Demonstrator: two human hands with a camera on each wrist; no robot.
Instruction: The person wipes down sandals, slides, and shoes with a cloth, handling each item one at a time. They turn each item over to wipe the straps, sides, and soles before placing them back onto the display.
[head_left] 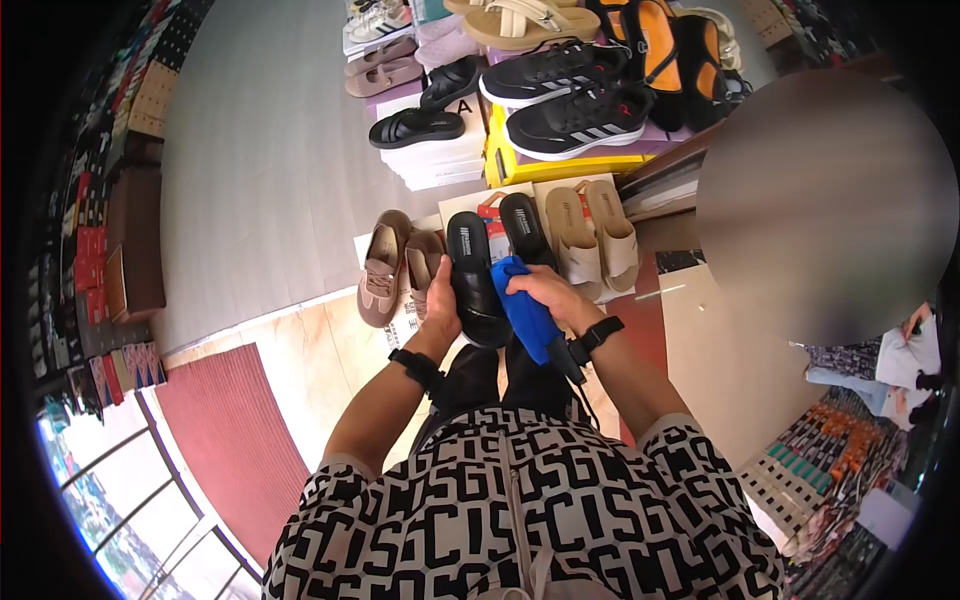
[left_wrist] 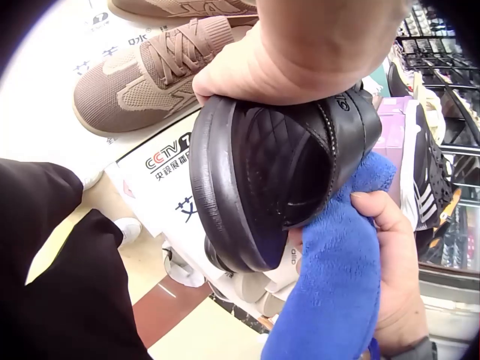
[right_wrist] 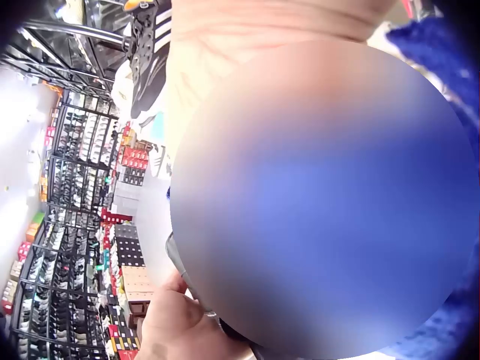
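Observation:
My left hand point(head_left: 441, 300) grips a black slide sandal point(head_left: 468, 250) along its side, seen in the head view. In the left wrist view the slide point(left_wrist: 262, 172) shows its thick sole and quilted footbed, toe end toward the camera. My right hand point(head_left: 545, 290) holds a blue plush cloth point(head_left: 525, 322) against the slide's strap side, thumb on top of the cloth. A blurred patch hides most of the right wrist view, with blue cloth point(right_wrist: 431, 330) showing at its edge. The matching black slide point(head_left: 525, 228) lies just beyond, on the boxes.
Brown lace-up shoes point(head_left: 380, 270) stand left of the slide, and beige slides point(head_left: 575, 235) to the right. Behind are stacked boxes with black sneakers point(head_left: 575, 125) and black sandals point(head_left: 415, 127). A red mat point(head_left: 230, 440) lies on the floor at left.

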